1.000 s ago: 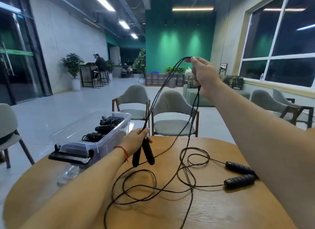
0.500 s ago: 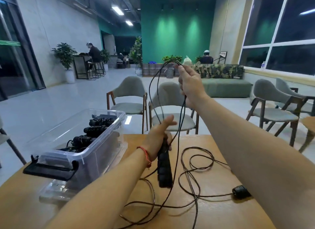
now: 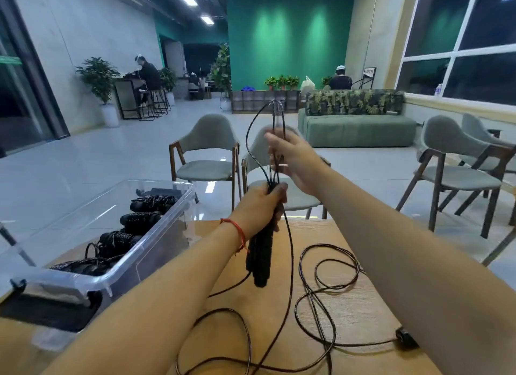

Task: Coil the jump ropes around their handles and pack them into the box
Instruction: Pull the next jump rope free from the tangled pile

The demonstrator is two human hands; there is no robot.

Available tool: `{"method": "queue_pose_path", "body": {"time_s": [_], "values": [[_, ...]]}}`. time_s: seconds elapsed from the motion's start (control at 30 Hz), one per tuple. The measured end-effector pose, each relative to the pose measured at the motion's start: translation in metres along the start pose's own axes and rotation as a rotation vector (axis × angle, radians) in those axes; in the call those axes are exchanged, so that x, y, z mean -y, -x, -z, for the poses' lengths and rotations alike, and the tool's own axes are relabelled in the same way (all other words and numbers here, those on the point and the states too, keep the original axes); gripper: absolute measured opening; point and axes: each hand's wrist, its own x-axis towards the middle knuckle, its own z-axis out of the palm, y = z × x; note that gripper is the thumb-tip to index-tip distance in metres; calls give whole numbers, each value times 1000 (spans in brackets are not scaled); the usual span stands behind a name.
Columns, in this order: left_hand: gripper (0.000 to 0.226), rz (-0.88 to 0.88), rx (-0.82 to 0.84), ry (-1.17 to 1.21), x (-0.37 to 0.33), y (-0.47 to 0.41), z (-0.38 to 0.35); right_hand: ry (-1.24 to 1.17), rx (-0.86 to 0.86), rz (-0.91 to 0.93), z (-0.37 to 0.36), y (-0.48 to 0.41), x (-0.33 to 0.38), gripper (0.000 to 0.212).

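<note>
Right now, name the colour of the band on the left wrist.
Red. The wristband shows best in the head view.

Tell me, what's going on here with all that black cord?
A person is packing jump ropes. The left hand grips a pair of black handles above a wooden table, while the right hand holds the rope up in a folded loop over them. The rest of the cord lies in loose loops on the table. To the left, a clear box already holds several coiled ropes.
</note>
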Motion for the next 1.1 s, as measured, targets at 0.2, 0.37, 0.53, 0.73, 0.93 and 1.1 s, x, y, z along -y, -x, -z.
{"method": "queue_pose_path", "body": {"time_s": [0.2,0.37,0.53,0.73,0.93,1.1], "values": [[49,-64,-254,16,-1,-31,26,-27,74,-258,5,25,-61,70],[41,-129,-428,34,-5,-51,35,-30,286,-390,-11,59,-112,79],[44,-184,-493,-19,-10,-65,43,8,470,-532,-45,81,-130,51],[39,-183,-538,-80,-4,-66,53,367,542,-515,-38,65,-152,40],[39,-133,-606,-248,-5,-70,73,335,-135,-637,17,17,-173,63],[46,-17,-527,-321,9,-70,70,-538,-657,-417,40,-19,-184,22]]}}
